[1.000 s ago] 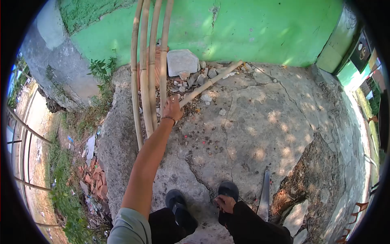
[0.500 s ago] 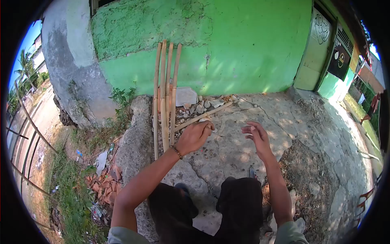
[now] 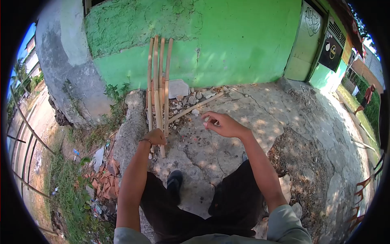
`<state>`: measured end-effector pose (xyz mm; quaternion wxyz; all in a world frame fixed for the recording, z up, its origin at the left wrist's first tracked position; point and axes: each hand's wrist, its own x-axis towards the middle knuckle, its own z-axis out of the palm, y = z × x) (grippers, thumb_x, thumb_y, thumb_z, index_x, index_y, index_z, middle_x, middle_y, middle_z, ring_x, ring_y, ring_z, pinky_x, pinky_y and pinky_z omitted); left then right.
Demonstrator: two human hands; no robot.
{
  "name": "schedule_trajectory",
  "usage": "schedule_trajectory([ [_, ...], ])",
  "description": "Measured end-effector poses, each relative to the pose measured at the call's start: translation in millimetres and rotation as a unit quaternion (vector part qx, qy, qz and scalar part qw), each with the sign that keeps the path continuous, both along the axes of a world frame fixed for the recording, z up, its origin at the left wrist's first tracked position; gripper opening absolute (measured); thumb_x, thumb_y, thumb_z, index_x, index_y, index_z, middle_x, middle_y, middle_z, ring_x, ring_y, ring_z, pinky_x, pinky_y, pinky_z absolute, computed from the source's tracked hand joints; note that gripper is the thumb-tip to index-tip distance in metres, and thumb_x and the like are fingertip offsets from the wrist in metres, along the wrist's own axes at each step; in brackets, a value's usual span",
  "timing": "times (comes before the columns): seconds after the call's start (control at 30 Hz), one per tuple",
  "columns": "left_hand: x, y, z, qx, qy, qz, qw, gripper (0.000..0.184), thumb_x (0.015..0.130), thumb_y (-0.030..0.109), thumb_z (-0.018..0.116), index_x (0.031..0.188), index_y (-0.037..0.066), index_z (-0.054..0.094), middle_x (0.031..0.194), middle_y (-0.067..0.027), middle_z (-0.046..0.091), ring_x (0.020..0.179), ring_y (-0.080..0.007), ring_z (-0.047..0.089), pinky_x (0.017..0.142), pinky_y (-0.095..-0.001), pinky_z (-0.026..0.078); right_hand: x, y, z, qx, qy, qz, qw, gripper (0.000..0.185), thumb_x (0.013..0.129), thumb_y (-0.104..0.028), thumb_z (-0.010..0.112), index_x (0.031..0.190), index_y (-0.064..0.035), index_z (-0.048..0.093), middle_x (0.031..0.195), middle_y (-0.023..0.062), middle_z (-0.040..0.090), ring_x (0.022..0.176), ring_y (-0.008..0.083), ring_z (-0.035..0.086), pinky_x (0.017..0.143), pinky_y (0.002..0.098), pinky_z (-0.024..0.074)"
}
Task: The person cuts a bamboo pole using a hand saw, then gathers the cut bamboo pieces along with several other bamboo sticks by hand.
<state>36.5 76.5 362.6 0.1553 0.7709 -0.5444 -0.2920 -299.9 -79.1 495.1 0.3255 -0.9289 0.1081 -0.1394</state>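
Several long bamboo poles [image 3: 156, 81] lean upright against the green wall, their lower ends on the cracked concrete. My left hand [image 3: 156, 137], with a beaded bracelet at the wrist, is closed at the lower part of these poles and appears to grip one; its fingers are partly hidden from above. To the right, my right hand [image 3: 222, 124] hovers over the concrete with fingers loosely curled and apart, holding nothing. A shorter bamboo pole [image 3: 195, 108] lies slanted on the ground between the leaning poles and my right hand.
Stones and a pale slab [image 3: 178, 88] lie at the wall's foot. A raised concrete edge [image 3: 132, 130] borders weeds and broken tiles [image 3: 106, 179] at left. A door [image 3: 304, 42] stands at right; a person [image 3: 367, 97] is at the far right.
My left hand has moved left and down onto the leaning bamboo poles. My right hand has shifted left. The view has tilted slightly, and a person now shows more plainly at the far right.
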Motion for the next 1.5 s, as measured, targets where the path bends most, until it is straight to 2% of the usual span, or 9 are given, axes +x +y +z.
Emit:
schedule_trajectory([
  [0.1, 35, 17, -21, -0.039, -0.041, -0.015, 0.998, 0.022, 0.080, 0.025, 0.071, 0.071, 0.006, 0.074, 0.071, -0.0052, 0.072, 0.065, -0.0131, 0.071, 0.055, -0.0297, 0.055, -11, -52, -105, 0.106, 0.106, -0.091, 0.985, 0.039, 0.098, -0.035, 0.059, 0.128, -0.0088, 0.055, 0.100, 0.0126, 0.071, 0.095, 0.0286, 0.067, 0.083, 0.0414, 0.0507],
  [0.17, 37, 26, -13, 0.003, 0.012, 0.031, 0.999, 0.023, 0.081, 0.027, 0.070, 0.072, 0.006, 0.074, 0.072, -0.0052, 0.072, 0.065, -0.0133, 0.071, 0.055, -0.0295, 0.055, -28, -97, -181, -0.180, 0.369, 0.008, 0.912, 0.047, 0.097, -0.039, 0.059, 0.131, -0.0080, 0.053, 0.104, 0.0142, 0.070, 0.098, 0.0321, 0.067, 0.085, 0.0427, 0.0509],
  [0.27, 45, 27, -29, 0.034, 0.083, 0.058, 0.994, 0.025, 0.085, 0.031, 0.067, 0.081, 0.006, 0.073, 0.072, -0.0040, 0.071, 0.064, -0.0140, 0.069, 0.053, -0.0289, 0.054, -40, -73, -173, 0.025, 0.275, -0.018, 0.961, 0.052, 0.095, -0.042, 0.060, 0.133, -0.0072, 0.053, 0.104, 0.0161, 0.070, 0.098, 0.0356, 0.066, 0.085, 0.0439, 0.0515],
  [0.53, 8, -26, -10, 0.045, 0.117, 0.010, 0.992, 0.036, 0.094, 0.034, 0.063, 0.115, 0.005, 0.066, 0.084, -0.0060, 0.071, 0.076, -0.0128, 0.069, 0.065, -0.0292, 0.055, -51, -51, -160, 0.011, 0.225, 0.008, 0.974, 0.051, 0.097, -0.042, 0.059, 0.134, -0.0078, 0.051, 0.096, 0.0163, 0.070, 0.090, 0.0336, 0.067, 0.080, 0.0427, 0.0523],
  [0.73, -26, -62, -1, 0.008, 0.049, -0.142, 0.989, 0.035, 0.096, 0.037, 0.064, 0.097, 0.003, 0.067, 0.079, -0.0045, 0.069, 0.073, -0.0119, 0.067, 0.069, -0.0299, 0.052, -62, -54, -154, 0.026, 0.221, -0.013, 0.975, 0.053, 0.096, -0.039, 0.061, 0.136, -0.0052, 0.049, 0.097, 0.0184, 0.070, 0.090, 0.0357, 0.068, 0.079, 0.0430, 0.0525],
  [1.27, -29, -85, -16, 0.149, 0.064, -0.130, 0.978, 0.023, 0.088, 0.025, 0.066, 0.086, 0.004, 0.073, 0.080, -0.0086, 0.073, 0.071, -0.0200, 0.070, 0.068, -0.0357, 0.055, -64, -81, -148, 0.042, 0.229, -0.029, 0.972, 0.051, 0.098, -0.036, 0.061, 0.136, -0.0048, 0.049, 0.096, 0.0139, 0.069, 0.084, 0.0294, 0.067, 0.076, 0.0408, 0.0521],
  [1.33, 14, -104, -52, 0.105, -0.142, -0.178, 0.968, 0.024, 0.087, 0.024, 0.060, 0.078, 0.005, 0.072, 0.084, -0.0135, 0.073, 0.080, -0.0276, 0.072, 0.073, -0.0398, 0.056, -65, -87, -150, 0.035, 0.214, -0.042, 0.975, 0.051, 0.098, -0.036, 0.060, 0.136, -0.0042, 0.049, 0.095, 0.0135, 0.070, 0.084, 0.0294, 0.068, 0.075, 0.0410, 0.0524],
  [1.43, 79, -119, -113, 0.079, -0.242, -0.086, 0.963, 0.019, 0.084, 0.024, 0.062, 0.087, 0.007, 0.072, 0.092, -0.0182, 0.072, 0.092, -0.0348, 0.070, 0.082, -0.0464, 0.055, -66, -85, -138, 0.069, 0.199, -0.046, 0.976, 0.050, 0.097, -0.035, 0.061, 0.135, -0.0054, 0.050, 0.093, 0.0165, 0.070, 0.087, 0.0347, 0.068, 0.077, 0.0436, 0.0525],
  [1.5, 89, -115, -137, 0.042, -0.232, 0.186, 0.954, 0.034, 0.083, 0.027, 0.067, 0.113, 0.010, 0.064, 0.112, -0.0211, 0.067, 0.108, -0.0378, 0.065, 0.092, -0.0492, 0.053, -68, -88, -138, 0.076, 0.202, -0.048, 0.975, 0.049, 0.097, -0.035, 0.061, 0.135, -0.0054, 0.050, 0.093, 0.0161, 0.070, 0.086, 0.0344, 0.068, 0.077, 0.0433, 0.0526],
])
